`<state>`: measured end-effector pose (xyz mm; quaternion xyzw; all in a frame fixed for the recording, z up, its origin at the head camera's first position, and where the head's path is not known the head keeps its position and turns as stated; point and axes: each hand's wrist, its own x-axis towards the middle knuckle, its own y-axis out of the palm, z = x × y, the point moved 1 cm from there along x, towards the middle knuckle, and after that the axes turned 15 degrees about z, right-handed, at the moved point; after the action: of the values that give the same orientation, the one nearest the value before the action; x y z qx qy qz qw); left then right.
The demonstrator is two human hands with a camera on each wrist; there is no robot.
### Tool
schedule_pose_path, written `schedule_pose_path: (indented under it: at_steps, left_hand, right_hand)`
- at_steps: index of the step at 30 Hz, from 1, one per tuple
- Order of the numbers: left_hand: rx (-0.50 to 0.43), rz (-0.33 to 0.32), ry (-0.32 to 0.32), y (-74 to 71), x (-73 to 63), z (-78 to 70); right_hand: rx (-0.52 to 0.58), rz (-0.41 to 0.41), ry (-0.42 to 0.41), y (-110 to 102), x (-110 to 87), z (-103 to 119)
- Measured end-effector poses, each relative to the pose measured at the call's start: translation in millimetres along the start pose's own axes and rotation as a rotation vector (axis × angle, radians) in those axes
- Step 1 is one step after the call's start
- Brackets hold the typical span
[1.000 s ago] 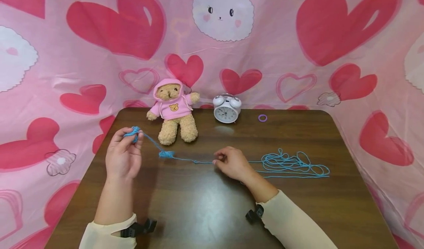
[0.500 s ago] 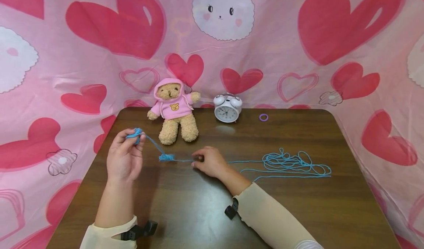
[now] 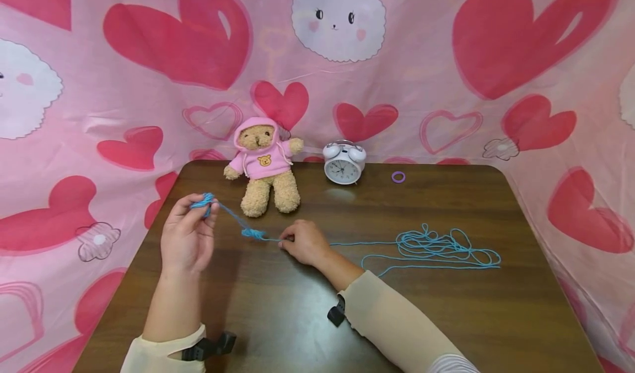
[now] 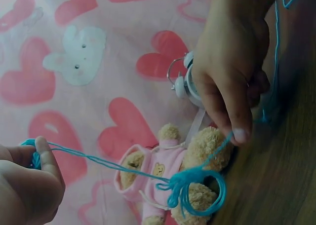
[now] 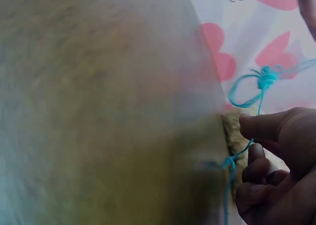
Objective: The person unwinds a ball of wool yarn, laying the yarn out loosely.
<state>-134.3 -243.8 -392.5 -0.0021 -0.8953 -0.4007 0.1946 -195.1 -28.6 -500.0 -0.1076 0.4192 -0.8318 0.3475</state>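
My left hand (image 3: 187, 238) is raised at the table's left side and pinches a small bundle of blue yarn (image 3: 203, 200). From it the yarn slants down to a knotted, looped clump (image 3: 253, 233), seen in the left wrist view as a coiled blue clump (image 4: 190, 178) hanging in front of the bear. Just right of that clump, my right hand (image 3: 306, 243) pinches the strand between thumb and finger. Below the right fingers, a small knot (image 5: 229, 162) shows in the right wrist view. The strand runs on to a loosely looped pile of yarn (image 3: 436, 246) at the right.
A teddy bear (image 3: 265, 166) in a pink hoodie sits at the table's back edge, close behind the clump. Beside it stand a white alarm clock (image 3: 344, 163) and a purple ring (image 3: 398, 177). Behind the brown table (image 3: 446, 318) hangs a pink heart-printed cloth (image 3: 278, 42).
My right hand has moved left along the strand, from the middle of the table to close beside the knotted clump. My left hand has stayed nearly still, holding its bundle.
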Motion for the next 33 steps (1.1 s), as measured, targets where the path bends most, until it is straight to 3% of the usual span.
schedule_pose_path:
  at_steps: [15,23,33]
  left_hand:
    - [0.043,-0.124,-0.029,-28.3,-3.3,8.6]
    - [0.037,-0.175,-0.036,-37.8,-4.8,6.6]
    - [0.009,-0.22,-0.014,-43.9,-4.5,7.2]
  right_hand:
    - [0.081,-0.144,-0.064,-61,-45.6,-7]
    - [0.084,-0.185,-0.017,-89,-76.5,-21]
    - [0.092,-0.242,0.023,-109,-114.4,-43]
